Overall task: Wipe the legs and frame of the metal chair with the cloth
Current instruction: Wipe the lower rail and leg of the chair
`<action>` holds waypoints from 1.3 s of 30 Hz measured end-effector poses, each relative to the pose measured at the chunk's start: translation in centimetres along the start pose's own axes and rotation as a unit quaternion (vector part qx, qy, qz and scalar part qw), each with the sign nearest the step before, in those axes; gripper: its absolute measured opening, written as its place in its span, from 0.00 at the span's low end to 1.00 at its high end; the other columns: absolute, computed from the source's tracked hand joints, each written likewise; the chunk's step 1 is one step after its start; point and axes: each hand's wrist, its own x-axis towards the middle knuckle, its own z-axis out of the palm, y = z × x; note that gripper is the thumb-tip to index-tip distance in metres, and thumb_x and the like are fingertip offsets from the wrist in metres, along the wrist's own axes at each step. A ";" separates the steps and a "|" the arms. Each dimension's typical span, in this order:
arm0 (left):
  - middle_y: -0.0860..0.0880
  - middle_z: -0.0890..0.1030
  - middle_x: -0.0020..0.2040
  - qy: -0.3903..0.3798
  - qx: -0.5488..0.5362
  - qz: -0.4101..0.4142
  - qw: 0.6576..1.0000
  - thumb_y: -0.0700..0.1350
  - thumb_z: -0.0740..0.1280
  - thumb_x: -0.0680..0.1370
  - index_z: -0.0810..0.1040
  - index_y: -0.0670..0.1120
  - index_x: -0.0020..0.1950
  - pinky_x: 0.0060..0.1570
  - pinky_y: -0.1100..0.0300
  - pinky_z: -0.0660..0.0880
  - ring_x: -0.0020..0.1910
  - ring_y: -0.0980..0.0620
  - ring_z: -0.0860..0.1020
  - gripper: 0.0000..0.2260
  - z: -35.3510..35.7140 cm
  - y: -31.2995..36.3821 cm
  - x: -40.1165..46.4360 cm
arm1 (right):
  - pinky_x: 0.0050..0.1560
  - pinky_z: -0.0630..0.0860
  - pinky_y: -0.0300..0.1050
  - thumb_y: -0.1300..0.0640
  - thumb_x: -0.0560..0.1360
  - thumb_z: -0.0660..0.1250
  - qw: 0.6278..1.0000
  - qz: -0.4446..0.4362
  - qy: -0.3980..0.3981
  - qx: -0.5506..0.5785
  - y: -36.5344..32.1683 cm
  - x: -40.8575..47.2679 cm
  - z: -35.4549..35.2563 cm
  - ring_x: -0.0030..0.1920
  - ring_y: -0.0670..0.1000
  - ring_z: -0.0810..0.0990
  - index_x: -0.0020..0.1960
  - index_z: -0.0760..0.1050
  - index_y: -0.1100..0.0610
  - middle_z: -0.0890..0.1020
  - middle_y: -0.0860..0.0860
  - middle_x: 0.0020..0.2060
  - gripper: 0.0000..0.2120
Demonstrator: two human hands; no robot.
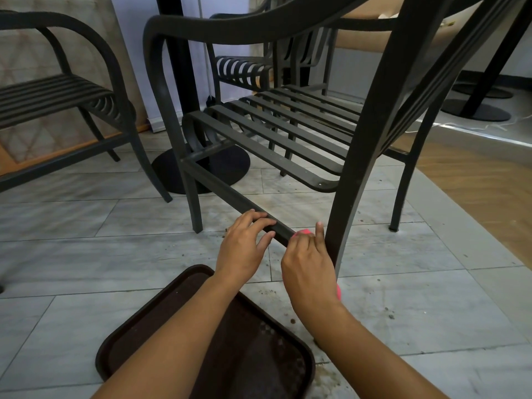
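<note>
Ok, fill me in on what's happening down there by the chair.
A person is low on the tiled floor, cleaning a dark metal chair. The left hand grips the low crossbar, fingers over the top and thumb beneath. The right hand holds a pink cloth where the bar meets the near leg, index finger raised beside the leg. A brown tray lies under the forearms, with crumbs scattered nearby.

Left hand [244, 243] palm down, fingers [260, 216] curled over the chair's lower rail [230, 194], thumb beneath. Right hand [309, 263] bunched around the pink cloth [302, 232], index finger extended upward. Both forearms bare.
</note>
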 end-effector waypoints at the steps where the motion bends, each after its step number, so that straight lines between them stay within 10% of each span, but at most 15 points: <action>1: 0.52 0.74 0.63 -0.001 -0.001 -0.001 1.000 0.48 0.65 0.78 0.77 0.50 0.62 0.66 0.48 0.66 0.69 0.54 0.65 0.13 0.0 0.0 0.0 | 0.66 0.37 0.63 0.60 0.79 0.54 1.000 -0.003 0.001 -0.001 0.0 -0.1 0.0 0.58 0.62 0.74 0.64 0.64 0.73 0.74 0.66 0.54 0.19; 21: 0.60 0.72 0.60 0.015 -0.192 -0.014 0.981 0.40 0.65 0.78 0.68 0.57 0.63 0.55 0.74 0.68 0.59 0.65 0.71 0.18 3.2 4.3 -8.9 | 0.60 0.26 0.69 0.43 0.74 0.63 0.994 -0.042 0.045 -0.093 1.5 -1.1 -0.5 0.60 0.60 0.70 0.56 0.77 0.58 0.75 0.58 0.51 0.20; 30: 0.64 0.73 0.59 0.055 -0.234 -0.072 0.968 0.40 0.67 0.76 0.66 0.60 0.67 0.48 0.77 0.69 0.55 0.69 0.73 0.25 4.8 6.4 -8.6 | 0.71 0.47 0.57 0.50 0.74 0.62 0.987 -0.013 0.158 -0.008 2.3 -2.9 -0.6 0.62 0.60 0.74 0.65 0.71 0.64 0.80 0.60 0.55 0.24; 35: 0.57 0.70 0.60 0.056 -0.220 -0.045 0.973 0.42 0.69 0.73 0.70 0.55 0.64 0.48 0.77 0.69 0.53 0.62 0.74 0.22 5.1 6.7 -7.8 | 0.61 0.66 0.52 0.63 0.66 0.73 0.879 -0.024 0.398 0.261 3.7 -5.1 1.6 0.57 0.59 0.75 0.56 0.77 0.60 0.78 0.58 0.54 0.18; 39: 0.62 0.60 0.65 0.041 -0.206 -0.007 0.978 0.41 0.71 0.72 0.70 0.60 0.67 0.48 0.75 0.72 0.58 0.65 0.67 0.26 4.7 6.2 -7.0 | 0.57 0.66 0.39 0.56 0.73 0.68 0.759 0.136 0.384 0.509 5.1 -5.3 1.7 0.58 0.47 0.66 0.59 0.66 0.56 0.66 0.51 0.56 0.18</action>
